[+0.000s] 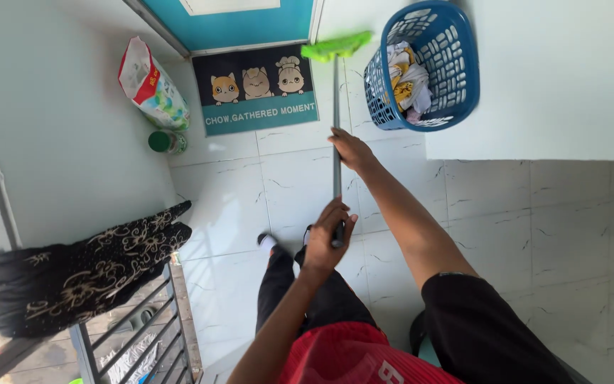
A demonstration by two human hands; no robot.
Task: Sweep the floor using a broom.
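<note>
The mop pole [336, 121] is covered where the right hand [353, 151] grips it, and its near end is enclosed by the left hand [325, 242]. The far tip of the mop head [337, 45] is partly behind the basket [421, 65] rim. Laundry [406, 82] inside the basket shows only through the openwork wall; separate items cannot be told. The door [229, 21] is cut off by the top edge. The railing [129, 320] runs off the bottom edge, and a draped cloth [79, 274] hides its top bar. One shoe [266, 240] is mostly behind the leg.
</note>
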